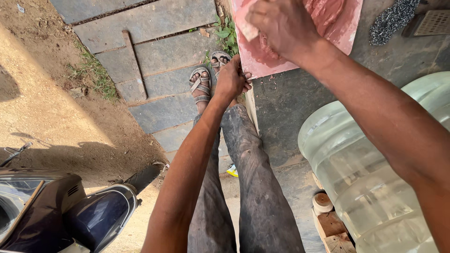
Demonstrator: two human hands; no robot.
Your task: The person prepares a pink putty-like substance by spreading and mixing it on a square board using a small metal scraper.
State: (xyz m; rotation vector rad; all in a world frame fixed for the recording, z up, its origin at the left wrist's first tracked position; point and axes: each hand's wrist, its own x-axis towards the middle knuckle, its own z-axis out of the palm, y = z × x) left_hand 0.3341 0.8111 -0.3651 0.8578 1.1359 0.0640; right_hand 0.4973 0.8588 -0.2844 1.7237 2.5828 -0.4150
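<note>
Head view, looking down along both arms and the person's own legs. Right hand [281,29] rests on a pink board [349,28] lying on a dark grey counter [290,107]; fingers curled and closed around a small pale pink piece [247,27], which sticks out at the left of the fist. Reddish mass [328,11] on the board just beyond the knuckles, touching or nearly touching the hand; cannot tell which. Board surface wet and smeared pink under the hand. Left hand [230,79] at the board's lower left corner, fingers folded over the edge where the board meets the counter rim; grip narrow, pinching the corner; what lies under the fingertips is hidden. Steel scouring pad [391,19] on the counter right of the board, just beside a perforated metal grate [433,22]. Large clear water jug [375,178] lies tilted at lower right, under the right forearm, well apart from the board. Small round cap-like object [322,203] and wooden blocks [335,232] below the jug. Below the counter edge: grey trousers [253,187], feet in strapped sandals [201,86] on stone paving slabs [159,51]. Green weeds [226,35] beside the slabs, near the board's left edge. Sandy ground [47,107] at left; dark blue scooter [65,211] at lower left, well apart from both hands
</note>
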